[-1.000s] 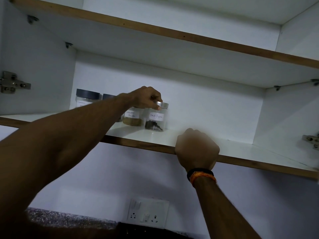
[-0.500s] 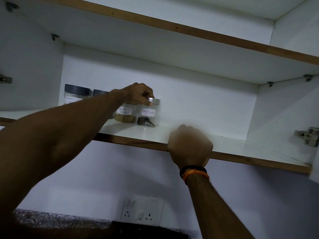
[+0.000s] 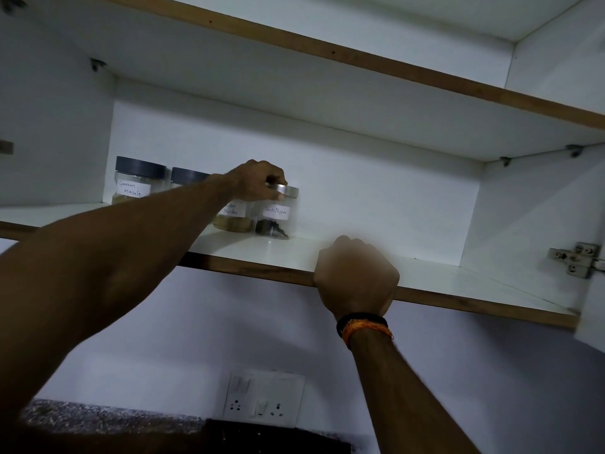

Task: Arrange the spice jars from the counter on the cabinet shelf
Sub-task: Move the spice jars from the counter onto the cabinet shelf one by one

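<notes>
Along the left half of the cabinet shelf (image 3: 435,273), a flat white board with a brown wood-grain front edge, four round clear jars stand in a row near the back wall. At the left end sits the Garam Masala jar (image 3: 136,181), its lid dark and matte, with a handwritten white label; beside it a second dark-lidded jar (image 3: 186,175) is mostly hidden behind the person's forearm. Next comes a jar of tan powder (image 3: 234,217), its label partly covered, and just beside that, last in the row, the Black Pepper jar (image 3: 277,213), with dark contents at its bottom and a shiny metal lid. The left hand (image 3: 258,180) reaches over from the left, fingers curled down around that metal lid, grasping the jar by its top as it stands upright on the shelf. The right hand (image 3: 357,273) is clenched over the shelf's front edge near its middle, a black and orange thread band (image 3: 363,326) on the wrist. Below, a white switch plate (image 3: 262,399) sits on the wall above a speckled stone desk (image 3: 108,417).
</notes>
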The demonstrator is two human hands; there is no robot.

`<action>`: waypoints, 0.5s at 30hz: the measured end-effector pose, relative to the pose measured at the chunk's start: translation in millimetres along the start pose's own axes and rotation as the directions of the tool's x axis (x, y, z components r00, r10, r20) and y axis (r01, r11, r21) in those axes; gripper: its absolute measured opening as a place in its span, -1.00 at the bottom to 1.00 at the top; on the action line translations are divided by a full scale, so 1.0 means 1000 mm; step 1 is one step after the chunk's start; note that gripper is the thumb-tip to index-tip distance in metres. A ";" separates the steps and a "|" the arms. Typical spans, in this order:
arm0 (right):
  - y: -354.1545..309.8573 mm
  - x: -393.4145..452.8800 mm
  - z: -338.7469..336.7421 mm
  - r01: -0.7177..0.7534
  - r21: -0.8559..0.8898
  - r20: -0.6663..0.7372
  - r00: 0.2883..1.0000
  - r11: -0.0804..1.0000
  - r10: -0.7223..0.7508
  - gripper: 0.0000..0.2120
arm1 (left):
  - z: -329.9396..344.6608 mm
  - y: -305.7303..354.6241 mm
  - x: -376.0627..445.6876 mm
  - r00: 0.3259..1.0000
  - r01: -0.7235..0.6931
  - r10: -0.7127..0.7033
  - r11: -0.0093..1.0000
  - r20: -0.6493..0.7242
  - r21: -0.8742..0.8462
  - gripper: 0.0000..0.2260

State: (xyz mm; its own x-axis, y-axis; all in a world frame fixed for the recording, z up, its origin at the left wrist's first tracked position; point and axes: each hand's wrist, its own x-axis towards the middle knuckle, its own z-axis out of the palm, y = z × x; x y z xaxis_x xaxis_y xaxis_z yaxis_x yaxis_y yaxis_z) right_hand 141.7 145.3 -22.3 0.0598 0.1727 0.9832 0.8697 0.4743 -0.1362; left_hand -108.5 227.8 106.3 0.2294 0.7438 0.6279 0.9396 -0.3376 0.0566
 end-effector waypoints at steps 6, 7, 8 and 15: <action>0.002 0.001 0.001 -0.006 -0.010 0.014 1.000 1.000 0.006 -0.68 | -0.001 0.008 -0.002 0.999 0.012 -0.015 0.996 0.031 0.085 -0.74; 0.001 0.001 0.001 -0.010 -0.012 0.021 1.000 1.000 0.011 -0.69 | -0.002 0.009 -0.003 0.999 0.018 -0.023 0.994 0.042 0.104 -0.71; 0.000 0.002 0.001 -0.012 -0.015 0.030 0.999 1.000 0.013 -0.69 | -0.002 0.010 -0.004 0.999 0.025 -0.030 0.993 0.040 0.116 -0.68; 0.001 0.002 -0.001 -0.047 -0.020 0.139 0.989 0.999 0.049 -0.62 | -0.012 0.022 -0.036 0.996 0.051 -0.052 0.999 -0.072 -0.012 -0.57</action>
State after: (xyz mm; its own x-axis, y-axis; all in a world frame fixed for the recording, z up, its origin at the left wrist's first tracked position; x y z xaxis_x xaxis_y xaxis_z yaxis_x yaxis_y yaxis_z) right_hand 143.5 145.3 -20.6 0.0338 0.3138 0.9489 0.8757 0.4484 -0.1795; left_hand -98.9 186.3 94.3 0.1612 0.7171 0.6781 0.9470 -0.3059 0.0983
